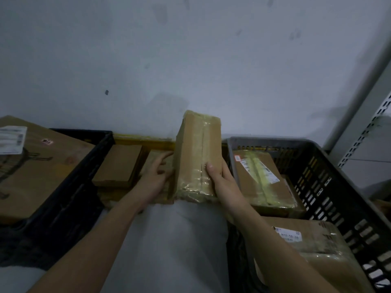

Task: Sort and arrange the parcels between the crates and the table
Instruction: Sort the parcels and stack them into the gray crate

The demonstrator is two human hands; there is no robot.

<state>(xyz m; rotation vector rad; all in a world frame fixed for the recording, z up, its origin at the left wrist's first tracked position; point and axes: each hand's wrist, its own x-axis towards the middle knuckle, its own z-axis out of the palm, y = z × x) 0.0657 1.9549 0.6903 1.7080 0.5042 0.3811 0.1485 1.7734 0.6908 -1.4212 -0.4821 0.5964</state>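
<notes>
A taped cardboard parcel (195, 157) stands on end in the middle. My right hand (222, 178) grips its right side, thumb across the front. On its left side lies my left hand (157, 176), fingers reaching behind the box, over a flat parcel (155, 160) lying below. Another flat brown parcel (120, 166) lies left of that. The grey crate (330, 187) on the right holds a taped, labelled parcel (262, 178) and a larger wrapped one (313, 250). At left, a black crate (84, 166) carries a big carton (36, 166).
A pale wall runs close behind everything, with a yellow strip (146, 141) at its foot. A perforated metal shelf upright (370, 123) leans at the far right. A light grey surface (169, 240) fills the foreground between my arms.
</notes>
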